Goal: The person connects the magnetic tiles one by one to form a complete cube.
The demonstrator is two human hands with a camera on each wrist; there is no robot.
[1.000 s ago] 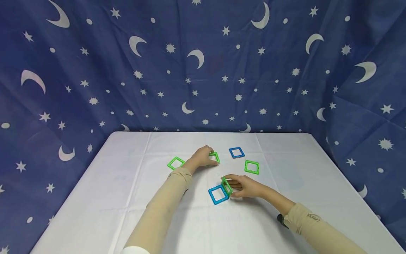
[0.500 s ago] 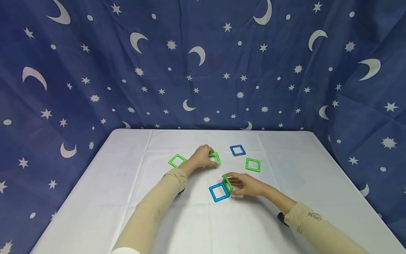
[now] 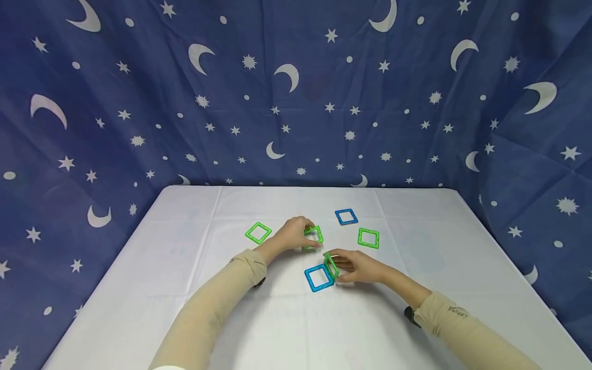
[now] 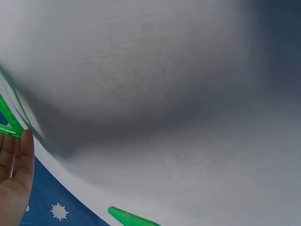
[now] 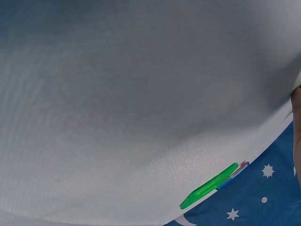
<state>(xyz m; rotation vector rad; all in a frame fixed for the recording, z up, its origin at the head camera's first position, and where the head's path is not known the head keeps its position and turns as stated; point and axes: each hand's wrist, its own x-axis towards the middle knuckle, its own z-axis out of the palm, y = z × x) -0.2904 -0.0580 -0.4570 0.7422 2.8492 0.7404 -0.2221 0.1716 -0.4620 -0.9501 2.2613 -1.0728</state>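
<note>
My left hand [image 3: 295,234] pinches a green square magnetic tile [image 3: 319,234] by its left side, the tile tilted up from the table. In the left wrist view, the fingertips of that hand [image 4: 16,181] meet the green tile's edges [image 4: 10,120]. Closer to me, my right hand [image 3: 362,266] holds a second green magnetic tile [image 3: 331,266] between thumb and fingers. That tile stands steeply along the right edge of a blue square magnetic tile [image 3: 319,278], which lies flat. The right wrist view shows only a sliver of the right hand [image 5: 297,134].
A loose green tile [image 3: 258,233] lies left of my left hand. A blue tile [image 3: 346,217] and another green tile [image 3: 368,238] lie flat at the back right. White cloth covers the table [image 3: 194,205]. A blue curtain [image 3: 296,118] with moons and stars hangs behind.
My left hand has drawn slightly toward me and to the right with its green tile. The right hand keeps its tile against the blue one. The camera view has tilted slightly.
</note>
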